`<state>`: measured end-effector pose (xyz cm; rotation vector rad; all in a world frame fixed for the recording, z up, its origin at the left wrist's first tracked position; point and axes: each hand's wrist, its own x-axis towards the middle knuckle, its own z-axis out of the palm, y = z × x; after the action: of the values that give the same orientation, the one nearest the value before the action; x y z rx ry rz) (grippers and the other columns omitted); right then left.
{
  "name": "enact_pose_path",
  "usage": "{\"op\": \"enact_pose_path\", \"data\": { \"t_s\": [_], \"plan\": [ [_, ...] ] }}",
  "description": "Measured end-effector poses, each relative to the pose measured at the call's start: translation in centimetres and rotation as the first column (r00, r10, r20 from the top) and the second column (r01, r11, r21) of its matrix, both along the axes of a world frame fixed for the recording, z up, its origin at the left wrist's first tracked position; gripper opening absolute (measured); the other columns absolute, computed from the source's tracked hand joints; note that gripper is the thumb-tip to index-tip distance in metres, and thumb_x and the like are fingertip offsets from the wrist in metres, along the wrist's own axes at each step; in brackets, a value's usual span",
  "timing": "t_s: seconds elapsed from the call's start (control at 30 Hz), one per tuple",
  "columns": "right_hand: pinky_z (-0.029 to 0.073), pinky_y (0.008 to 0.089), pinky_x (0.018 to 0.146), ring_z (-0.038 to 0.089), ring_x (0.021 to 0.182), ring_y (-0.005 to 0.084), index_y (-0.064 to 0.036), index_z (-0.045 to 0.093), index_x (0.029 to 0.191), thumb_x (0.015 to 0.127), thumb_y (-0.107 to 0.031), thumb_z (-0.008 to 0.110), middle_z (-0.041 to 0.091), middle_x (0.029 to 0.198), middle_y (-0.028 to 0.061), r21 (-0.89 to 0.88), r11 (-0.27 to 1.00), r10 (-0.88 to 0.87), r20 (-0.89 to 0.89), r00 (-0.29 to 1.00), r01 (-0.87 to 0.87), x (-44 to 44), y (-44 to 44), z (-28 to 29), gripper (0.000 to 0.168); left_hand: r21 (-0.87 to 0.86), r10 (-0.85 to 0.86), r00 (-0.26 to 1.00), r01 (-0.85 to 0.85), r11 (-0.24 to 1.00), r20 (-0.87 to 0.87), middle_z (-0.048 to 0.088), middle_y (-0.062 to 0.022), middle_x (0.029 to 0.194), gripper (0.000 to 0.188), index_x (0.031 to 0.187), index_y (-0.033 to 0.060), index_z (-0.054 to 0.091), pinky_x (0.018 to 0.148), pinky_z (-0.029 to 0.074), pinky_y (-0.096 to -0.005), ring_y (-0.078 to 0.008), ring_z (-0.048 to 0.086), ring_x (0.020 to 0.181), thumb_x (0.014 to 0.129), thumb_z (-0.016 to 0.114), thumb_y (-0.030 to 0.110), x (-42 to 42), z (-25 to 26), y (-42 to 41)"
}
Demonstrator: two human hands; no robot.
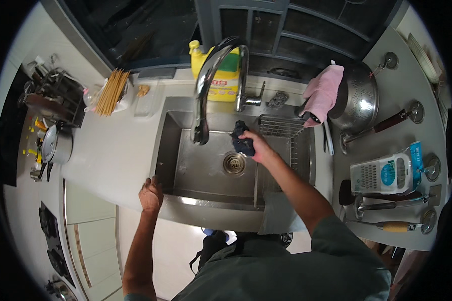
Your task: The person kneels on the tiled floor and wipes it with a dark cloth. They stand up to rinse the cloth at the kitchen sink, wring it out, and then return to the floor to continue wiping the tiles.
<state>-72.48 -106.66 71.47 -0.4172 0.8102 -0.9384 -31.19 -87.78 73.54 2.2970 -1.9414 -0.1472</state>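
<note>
Over the stainless steel sink (211,184) my right hand (259,145) grips a bunched dark cloth (242,137), above and behind the round drain (234,163). My left hand (151,195) is at the sink's front left corner, near the edge of the white counter (109,150). Its fingers point toward the basin and hold nothing that I can see; whether they touch the rim I cannot tell. A chrome gooseneck faucet (207,86) arches over the basin, left of the cloth.
A wire rack (282,126) lines the sink's right side, with a grey cloth (282,214) over the front rim. Behind stand a yellow jug (224,84) and a scouring pad (278,100). Chopsticks (112,92) and a pot (58,145) are left; a pink cloth (326,86), colander (359,101) and packaged grater (382,175) are right.
</note>
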Motion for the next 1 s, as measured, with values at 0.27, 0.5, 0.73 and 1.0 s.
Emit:
{"op": "enact_pose_path", "data": {
  "t_s": [0.27, 0.5, 0.73, 1.0],
  "plan": [
    [0.059, 0.0358, 0.075, 0.069, 0.086, 0.0209, -0.007, 0.061, 0.121, 0.085, -0.007, 0.064, 0.068, 0.101, 0.0073, -0.176, 0.952, -0.257, -0.010, 0.966, 0.251, -2.7, -3.4, 5.7, 0.036, 0.311, -0.262, 0.891, 0.147, 0.939, 0.371, 0.052, -0.0120, 0.121, 0.035, 0.133, 0.0120, 0.061, 0.091, 0.047, -0.0420, -0.0290, 0.054, 0.110, 0.102, 0.047, 0.017, 0.9, -1.4, -9.6],
    [0.053, 0.0336, 0.069, 0.070, 0.086, 0.0180, -0.009, 0.068, 0.111, 0.083, -0.022, 0.070, 0.074, 0.099, 0.0057, -0.039, 0.991, -0.135, -0.101, 0.986, 0.132, -3.0, -9.0, 7.6, 0.031, 0.233, -0.326, 0.789, 0.236, 0.943, 0.520, 0.052, -0.0101, 0.124, 0.026, 0.107, 0.0093, 0.070, 0.089, 0.050, -0.0403, -0.0265, 0.053, 0.111, 0.102, 0.050, 0.024, 2.4, -6.9, -11.6],
    [0.058, 0.0397, 0.077, 0.071, 0.095, 0.0246, -0.019, 0.045, 0.150, 0.084, -0.012, 0.065, 0.070, 0.115, 0.0110, -0.082, 0.963, -0.266, -0.125, 0.956, 0.258, -1.3, -6.1, 9.3, 0.069, 0.176, -0.220, 0.938, 0.177, 0.968, 0.269, 0.058, -0.0150, 0.120, 0.022, 0.109, 0.0073, 0.066, 0.088, 0.051, -0.0443, -0.0341, 0.059, 0.105, 0.099, 0.051, 0.020, -0.2, -5.6, -11.2],
    [0.048, 0.0385, 0.066, 0.066, 0.084, 0.0190, -0.034, 0.048, 0.149, 0.085, -0.021, 0.069, 0.070, 0.113, 0.0040, -0.021, 0.982, -0.186, -0.184, 0.965, 0.186, -3.9, -9.4, 6.9, 0.069, 0.012, -0.174, 0.799, 0.221, 0.975, -0.576, 0.072, -0.0152, 0.093, 0.018, 0.099, 0.0025, 0.067, 0.077, 0.057, -0.0453, -0.0314, 0.072, 0.087, 0.087, 0.071, 0.015, -12.0, -2.1, -13.9]
  ]
}}
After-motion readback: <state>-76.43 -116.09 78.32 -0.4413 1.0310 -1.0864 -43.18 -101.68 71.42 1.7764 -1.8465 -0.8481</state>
